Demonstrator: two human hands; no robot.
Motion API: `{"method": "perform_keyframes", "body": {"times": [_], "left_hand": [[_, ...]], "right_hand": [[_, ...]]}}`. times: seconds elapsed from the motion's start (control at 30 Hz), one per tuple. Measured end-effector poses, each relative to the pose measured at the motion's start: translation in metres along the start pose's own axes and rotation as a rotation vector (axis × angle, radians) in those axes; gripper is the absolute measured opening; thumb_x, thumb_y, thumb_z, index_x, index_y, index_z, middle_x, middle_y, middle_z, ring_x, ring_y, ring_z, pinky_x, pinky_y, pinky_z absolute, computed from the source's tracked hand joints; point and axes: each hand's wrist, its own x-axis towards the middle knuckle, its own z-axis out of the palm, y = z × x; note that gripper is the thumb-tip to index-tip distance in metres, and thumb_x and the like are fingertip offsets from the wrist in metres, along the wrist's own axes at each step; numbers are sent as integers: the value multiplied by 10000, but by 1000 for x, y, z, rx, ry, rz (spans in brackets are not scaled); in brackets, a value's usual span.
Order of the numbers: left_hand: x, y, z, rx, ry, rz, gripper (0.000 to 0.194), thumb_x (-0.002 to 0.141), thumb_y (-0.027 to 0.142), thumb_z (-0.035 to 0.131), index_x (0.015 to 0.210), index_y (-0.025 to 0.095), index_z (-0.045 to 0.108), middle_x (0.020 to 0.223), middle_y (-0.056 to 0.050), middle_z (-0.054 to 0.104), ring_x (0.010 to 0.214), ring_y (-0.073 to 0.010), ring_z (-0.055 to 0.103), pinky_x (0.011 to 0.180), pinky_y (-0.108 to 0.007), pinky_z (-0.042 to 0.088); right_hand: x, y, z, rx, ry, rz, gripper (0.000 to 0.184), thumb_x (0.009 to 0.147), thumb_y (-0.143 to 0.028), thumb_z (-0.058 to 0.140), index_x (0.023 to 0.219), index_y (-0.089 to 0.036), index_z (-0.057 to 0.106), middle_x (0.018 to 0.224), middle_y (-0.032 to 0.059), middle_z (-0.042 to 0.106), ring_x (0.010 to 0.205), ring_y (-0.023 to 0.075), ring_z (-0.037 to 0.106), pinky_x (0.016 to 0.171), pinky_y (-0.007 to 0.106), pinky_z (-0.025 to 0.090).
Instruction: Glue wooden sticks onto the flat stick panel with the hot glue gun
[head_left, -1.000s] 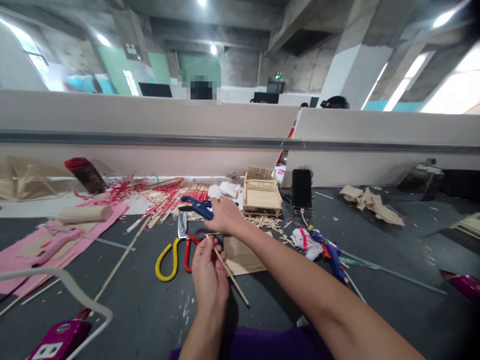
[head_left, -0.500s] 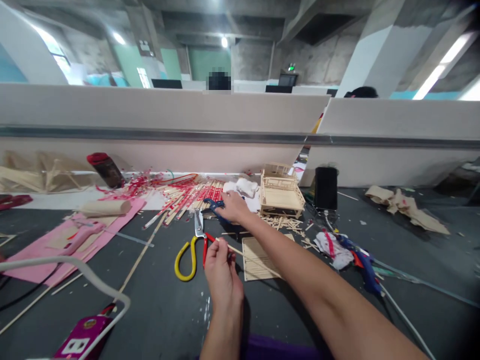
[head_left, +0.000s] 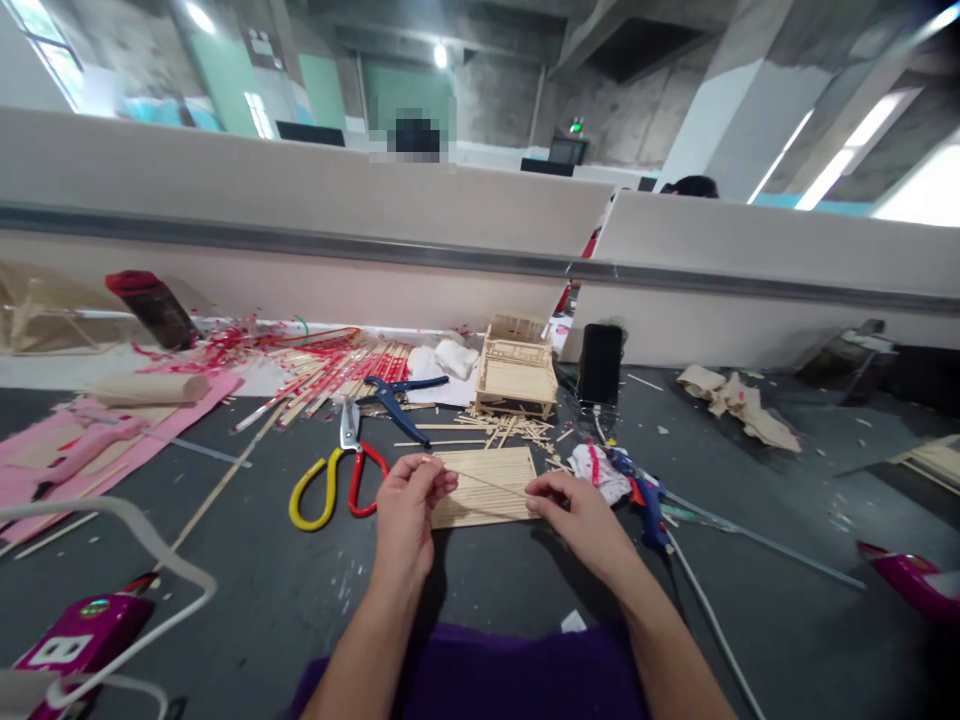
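Note:
A thin wooden stick [head_left: 487, 482] stretches between my two hands, over a flat panel of wooden sticks [head_left: 495, 508] on the dark table. My left hand [head_left: 411, 500] pinches its left end, and my right hand [head_left: 574, 508] pinches the right end. Left of the panel lie scissors [head_left: 349, 425] with one yellow and one red handle. Behind them rest blue-handled pliers [head_left: 397, 405], with nothing holding them. A small wooden model bed [head_left: 516, 378] stands behind the panel, with loose stick offcuts [head_left: 517, 430] in front of it.
Red-and-clear-wrapped sticks [head_left: 337, 370] lie at the back left beside a dark bottle [head_left: 154, 310]. A pink glue gun [head_left: 90, 445] is at left, a blue glue gun [head_left: 649, 505] with its cable at right. A phone [head_left: 601, 363] stands near the partition [head_left: 375, 285]. A purple power strip [head_left: 86, 630] lies front left.
My right hand has come back from the pliers, which now lie on the table, and holds the stick's right end. The view has shifted, and the stick is now held over the panel.

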Motion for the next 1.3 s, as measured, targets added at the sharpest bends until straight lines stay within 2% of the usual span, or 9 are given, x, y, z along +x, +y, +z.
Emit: {"method": "perform_keyframes", "body": {"times": [0.1, 0.2, 0.27, 0.37, 0.53, 0.77, 0.83, 1.03, 1.3], "left_hand": [[1, 7, -6, 166, -113, -109, 244, 594, 262, 767, 704, 140, 586, 610, -4, 651, 600, -136, 638, 618, -239, 500], [2, 17, -15, 327, -160, -104, 248, 598, 267, 776, 705, 140, 592, 589, 20, 619, 536, -104, 587, 559, -216, 471], [3, 23, -23, 402, -224, -128, 245, 622, 287, 767, 710, 146, 587, 599, 19, 613, 551, -106, 572, 562, -223, 466], [6, 28, -34, 628, -402, -175, 217, 683, 329, 718, 726, 150, 604, 630, 0, 616, 575, -116, 545, 524, -217, 423], [17, 24, -53, 1018, -581, -55, 183, 664, 307, 701, 689, 140, 629, 737, -18, 616, 651, -130, 546, 589, -229, 420], [25, 12, -59, 1215, -375, -85, 286, 681, 377, 614, 879, 174, 583, 675, 14, 545, 583, -158, 519, 373, -196, 360], [25, 10, -59, 1250, -361, -81, 264, 689, 370, 586, 865, 174, 590, 675, 5, 557, 569, -156, 516, 357, -193, 358], [26, 7, -57, 1270, -329, -66, 223, 676, 340, 551, 799, 166, 617, 608, 12, 537, 497, -132, 477, 350, -189, 348], [23, 9, -50, 1114, -329, -130, 281, 651, 359, 607, 831, 144, 614, 649, 6, 579, 533, -121, 484, 385, -198, 369]], "right_hand": [[-4, 10, -8, 36, -28, 24, 142, 774, -265, 567, 730, -179, 671, 672, 2, 602, 660, 147, 519, 598, 253, 377], [-9, 14, -13, 243, -34, 113, 227, 738, -307, 609, 918, -180, 660, 738, 2, 596, 631, 139, 512, 541, 239, 376], [-11, 17, -12, 308, -45, 166, 276, 731, -341, 616, 952, -177, 639, 716, -7, 569, 571, 127, 482, 491, 233, 353], [-13, 23, -11, 189, -30, 121, 177, 766, -327, 578, 826, -177, 650, 683, 0, 571, 609, 142, 503, 555, 254, 373], [-14, 28, -8, -111, -51, 59, 138, 767, -216, 546, 757, -212, 683, 825, 28, 609, 811, 183, 564, 736, 293, 392], [-11, 36, 1, -339, -130, 94, 87, 751, -163, 506, 725, -206, 577, 785, 22, 556, 728, 176, 551, 663, 281, 370], [-11, 39, 3, -331, -101, 116, 46, 739, -169, 524, 755, -211, 535, 793, 15, 554, 706, 170, 546, 647, 274, 373], [-12, 36, 9, -300, -3, 194, 149, 733, -216, 575, 850, -227, 484, 794, -7, 550, 650, 159, 534, 625, 272, 382], [-9, 32, 12, -355, 29, 172, 172, 731, -248, 596, 867, -213, 496, 827, 17, 545, 714, 183, 547, 643, 283, 383]]}}
